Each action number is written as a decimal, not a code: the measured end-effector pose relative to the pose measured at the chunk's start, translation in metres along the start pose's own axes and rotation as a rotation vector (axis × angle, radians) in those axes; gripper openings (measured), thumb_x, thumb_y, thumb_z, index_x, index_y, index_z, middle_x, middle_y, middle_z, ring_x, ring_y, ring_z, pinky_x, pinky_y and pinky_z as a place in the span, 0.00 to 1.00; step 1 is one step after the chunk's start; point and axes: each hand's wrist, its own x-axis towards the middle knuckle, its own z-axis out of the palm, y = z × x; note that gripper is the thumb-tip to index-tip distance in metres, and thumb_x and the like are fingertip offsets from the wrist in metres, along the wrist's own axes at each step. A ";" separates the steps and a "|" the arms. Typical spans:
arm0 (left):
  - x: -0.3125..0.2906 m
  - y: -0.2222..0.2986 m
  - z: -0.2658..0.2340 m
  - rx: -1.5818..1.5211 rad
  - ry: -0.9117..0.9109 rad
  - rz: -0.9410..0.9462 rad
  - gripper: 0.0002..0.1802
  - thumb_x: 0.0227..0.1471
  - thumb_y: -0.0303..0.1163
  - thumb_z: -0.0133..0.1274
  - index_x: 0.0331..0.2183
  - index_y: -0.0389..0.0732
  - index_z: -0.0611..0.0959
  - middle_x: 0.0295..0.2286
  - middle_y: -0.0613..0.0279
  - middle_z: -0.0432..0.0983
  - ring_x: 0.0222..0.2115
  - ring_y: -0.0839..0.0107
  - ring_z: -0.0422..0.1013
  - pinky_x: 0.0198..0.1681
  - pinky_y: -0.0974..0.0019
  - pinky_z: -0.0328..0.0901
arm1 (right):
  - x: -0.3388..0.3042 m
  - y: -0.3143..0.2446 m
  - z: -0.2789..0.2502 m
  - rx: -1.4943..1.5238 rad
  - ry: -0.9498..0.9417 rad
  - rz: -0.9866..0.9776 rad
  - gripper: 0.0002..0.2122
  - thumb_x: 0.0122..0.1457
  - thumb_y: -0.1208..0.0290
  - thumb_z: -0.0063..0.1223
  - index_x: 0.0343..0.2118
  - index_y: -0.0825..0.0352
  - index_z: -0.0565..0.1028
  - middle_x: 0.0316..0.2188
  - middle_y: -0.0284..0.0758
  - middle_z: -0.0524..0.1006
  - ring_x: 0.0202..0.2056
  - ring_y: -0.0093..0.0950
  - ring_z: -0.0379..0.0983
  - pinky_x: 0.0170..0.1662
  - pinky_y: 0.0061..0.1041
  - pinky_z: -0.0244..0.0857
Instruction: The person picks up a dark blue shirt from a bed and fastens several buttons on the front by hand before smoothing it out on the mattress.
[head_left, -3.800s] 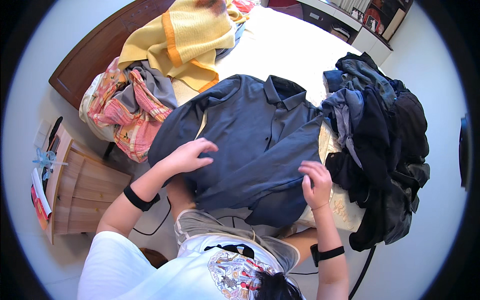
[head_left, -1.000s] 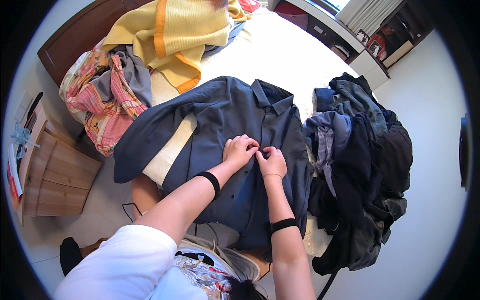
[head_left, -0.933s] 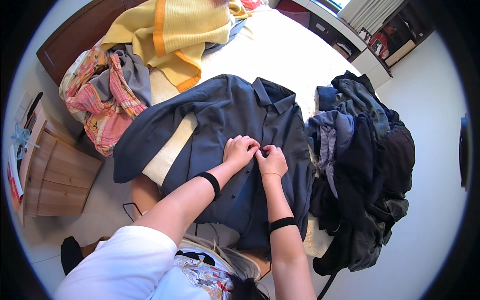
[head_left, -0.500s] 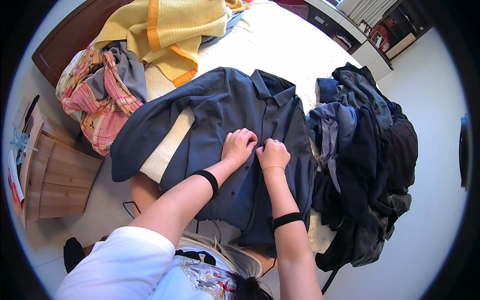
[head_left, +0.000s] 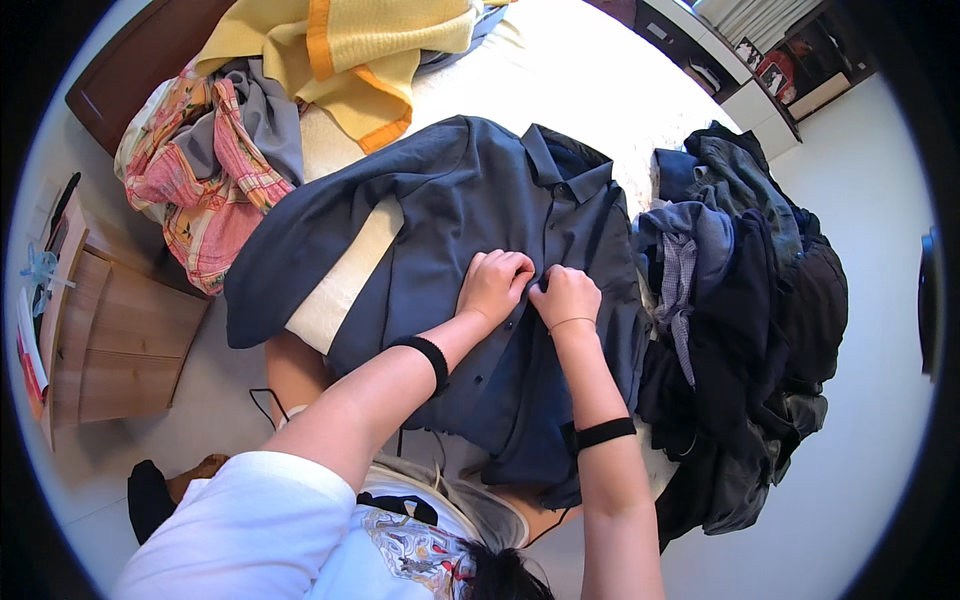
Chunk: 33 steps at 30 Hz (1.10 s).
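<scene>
**Dark shirt [head_left: 430, 220] looks about half closed**

Nearest me, the shirt's hem hangs off the bed edge, over my shorts [head_left: 465, 490]. Just up from it the front lies open: two buttons [head_left: 478, 380] show uncovered along the edge on my left, and the other edge lies apart from them. I take these as the part left to close.

At mid-front, my left hand [head_left: 492, 285] and right hand [head_left: 570, 298] meet, fingertips almost touching. Each grip is pinched on the front edge; whether a button is between them I cannot tell, since my fingers cover the spot.

Beyond my hands the two edges meet, up to the collar [head_left: 543, 160], which stands neatly together. I judge that upper stretch done. The left sleeve is spread out, bare bed [head_left: 560, 60] showing between it and the body; the right one lies close along the side. I see no folds made in the body, so the shirt is simply laid out face up.

Off to my right sits a pile of dark clothes [head_left: 770, 320]; farther, to my left, pink cloth [head_left: 190, 235] and a yellow blanket [head_left: 390, 40].
</scene>
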 end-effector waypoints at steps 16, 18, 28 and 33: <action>0.000 0.000 0.000 0.008 -0.008 -0.018 0.02 0.46 0.31 0.56 0.24 0.46 0.79 0.21 0.67 0.74 0.27 0.66 0.70 0.34 0.62 0.59 | -0.010 0.013 0.017 0.685 0.100 0.266 0.12 0.50 0.58 0.60 0.33 0.59 0.82 0.26 0.36 0.80 0.30 0.34 0.78 0.34 0.30 0.70; 0.000 0.001 0.000 0.016 -0.024 -0.022 0.02 0.47 0.31 0.56 0.24 0.46 0.80 0.22 0.67 0.74 0.27 0.66 0.70 0.34 0.62 0.59 | -0.011 0.011 0.022 0.664 0.097 0.277 0.11 0.50 0.59 0.60 0.32 0.59 0.82 0.26 0.36 0.80 0.29 0.34 0.78 0.34 0.30 0.70; 0.036 -0.010 -0.006 -0.202 -0.543 -0.455 0.08 0.47 0.30 0.58 0.31 0.38 0.84 0.27 0.59 0.81 0.28 0.72 0.76 0.35 0.69 0.69 | -0.008 0.029 0.047 1.105 0.069 0.275 0.11 0.52 0.64 0.59 0.34 0.66 0.82 0.27 0.37 0.82 0.30 0.25 0.78 0.36 0.23 0.69; 0.050 -0.004 -0.010 -0.279 -0.634 -0.708 0.06 0.46 0.24 0.59 0.30 0.36 0.84 0.26 0.60 0.79 0.27 0.73 0.74 0.35 0.70 0.68 | -0.006 0.026 0.037 1.225 -0.161 0.363 0.09 0.53 0.73 0.60 0.36 0.70 0.81 0.33 0.30 0.80 0.33 0.18 0.73 0.39 0.17 0.66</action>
